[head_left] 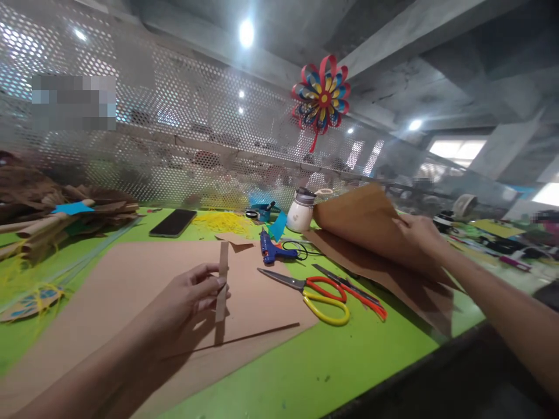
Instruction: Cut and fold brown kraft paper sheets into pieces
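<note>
My left hand [192,291] pinches a narrow brown paper strip [222,282] and holds it upright over a large brown paper sheet [131,279] lying flat on the green table [332,366]. My right hand [419,233] reaches out to the right and grips the lifted edge of a folded stack of brown paper [367,224], curling the top sheet upward. Red and yellow scissors [318,291] lie on the table between the two hands.
A blue glue gun [271,250], a white glue bottle [300,212], a black phone [173,223] and yellow shreds [222,222] sit farther back. Brown paper craft pieces [65,212] pile up at the left. A perforated metal screen [174,145] with a paper flower [322,96] bounds the table.
</note>
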`<move>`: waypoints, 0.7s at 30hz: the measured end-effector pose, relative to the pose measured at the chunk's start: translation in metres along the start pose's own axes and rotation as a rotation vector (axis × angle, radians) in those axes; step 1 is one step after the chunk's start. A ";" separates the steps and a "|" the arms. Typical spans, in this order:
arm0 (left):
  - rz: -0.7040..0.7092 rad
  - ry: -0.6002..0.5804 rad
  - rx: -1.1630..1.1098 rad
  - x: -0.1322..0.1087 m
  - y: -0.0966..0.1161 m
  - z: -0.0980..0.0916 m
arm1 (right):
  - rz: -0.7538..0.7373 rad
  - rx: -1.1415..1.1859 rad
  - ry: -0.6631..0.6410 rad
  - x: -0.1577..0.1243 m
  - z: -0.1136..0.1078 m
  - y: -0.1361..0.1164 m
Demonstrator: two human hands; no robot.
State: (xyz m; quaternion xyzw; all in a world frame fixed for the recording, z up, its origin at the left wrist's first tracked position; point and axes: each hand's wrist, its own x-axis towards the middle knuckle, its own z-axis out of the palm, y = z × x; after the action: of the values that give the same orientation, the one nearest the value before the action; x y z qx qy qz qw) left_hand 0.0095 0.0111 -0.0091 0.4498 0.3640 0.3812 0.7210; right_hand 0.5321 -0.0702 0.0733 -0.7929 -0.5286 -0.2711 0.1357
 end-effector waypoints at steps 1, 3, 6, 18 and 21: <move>0.008 -0.006 0.016 0.000 0.000 -0.001 | 0.021 -0.042 0.042 0.003 -0.007 0.001; 0.023 -0.011 0.039 0.001 0.000 -0.003 | 0.050 -0.111 0.113 0.004 -0.021 0.000; 0.025 -0.014 0.050 -0.001 0.001 -0.003 | 0.009 -0.192 0.191 -0.010 -0.030 -0.009; 0.024 -0.026 0.125 0.000 -0.003 0.002 | -0.441 -0.245 -0.168 -0.117 0.042 -0.098; 0.017 -0.009 0.120 -0.002 -0.003 0.002 | -0.362 -0.286 -0.208 -0.104 0.043 -0.096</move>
State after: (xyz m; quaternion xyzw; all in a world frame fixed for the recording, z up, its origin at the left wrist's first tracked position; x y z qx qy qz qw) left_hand 0.0114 0.0078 -0.0109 0.4973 0.3790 0.3628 0.6910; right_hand 0.4266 -0.0896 -0.0279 -0.7202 -0.6291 -0.2801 -0.0838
